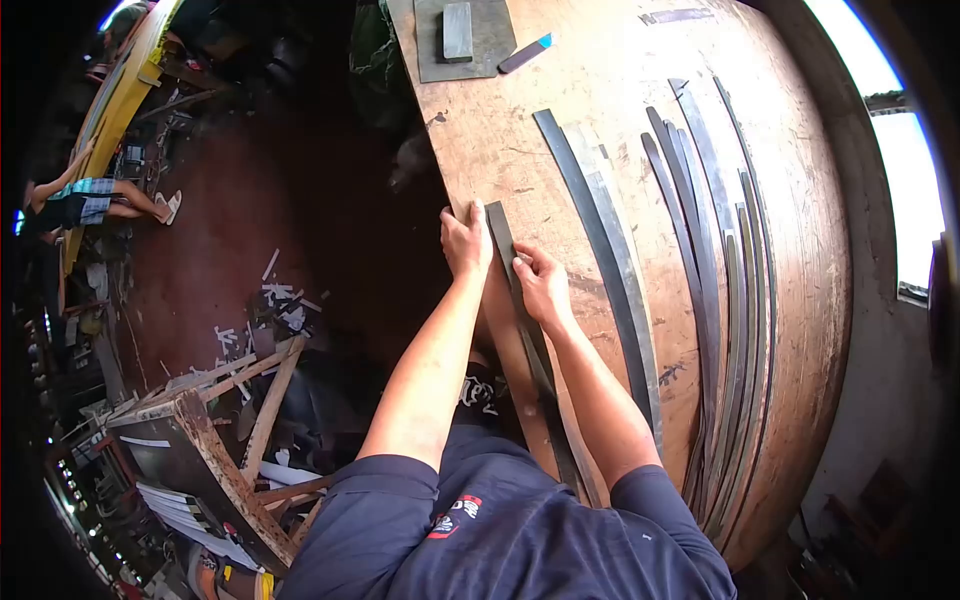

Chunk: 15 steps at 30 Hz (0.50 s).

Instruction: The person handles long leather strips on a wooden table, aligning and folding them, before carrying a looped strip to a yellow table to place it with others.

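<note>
A long, dark flat strip [518, 310] runs lengthwise along the tabletop's near edge, back toward my body. My left hand [467, 243] is closed around the table edge beside the strip's far end, its thumb on top. On the strip's other side, my right hand [542, 282] has its fingers curled against the strip's edge, with thumb and forefinger pinched there. A wider dark strip [600, 240] lies to the right of my right hand. Beyond it are several more long, thin strips [705, 270], some overlapping.
The wooden table [560, 90] has a grey block [457, 32] on a flat plate [425, 60] at its far end, near a short blue-tipped piece [525, 54]. On the left stand a wooden frame [270, 400], floor scraps [285, 300] and another person [95, 200].
</note>
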Available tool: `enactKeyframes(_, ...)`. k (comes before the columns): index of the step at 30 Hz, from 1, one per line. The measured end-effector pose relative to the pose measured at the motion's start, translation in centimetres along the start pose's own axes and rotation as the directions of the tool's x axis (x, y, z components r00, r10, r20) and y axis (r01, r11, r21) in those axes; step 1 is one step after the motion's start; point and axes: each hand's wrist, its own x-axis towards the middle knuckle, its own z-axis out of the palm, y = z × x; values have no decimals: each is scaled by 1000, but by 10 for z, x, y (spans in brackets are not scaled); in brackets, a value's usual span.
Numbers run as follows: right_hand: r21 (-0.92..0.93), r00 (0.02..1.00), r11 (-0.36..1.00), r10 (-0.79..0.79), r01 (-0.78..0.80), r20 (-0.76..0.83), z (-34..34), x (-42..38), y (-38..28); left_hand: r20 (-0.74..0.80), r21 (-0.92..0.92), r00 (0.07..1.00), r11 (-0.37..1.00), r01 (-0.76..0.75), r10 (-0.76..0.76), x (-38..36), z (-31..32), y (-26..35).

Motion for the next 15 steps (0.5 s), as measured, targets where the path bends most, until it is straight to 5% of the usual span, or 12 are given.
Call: enactKeyframes(15, -11, 1000, 1000, 6, -6, -13, -1, -1, -1, -86, 15, 992, 996, -86, 87, 4, 7, -9)
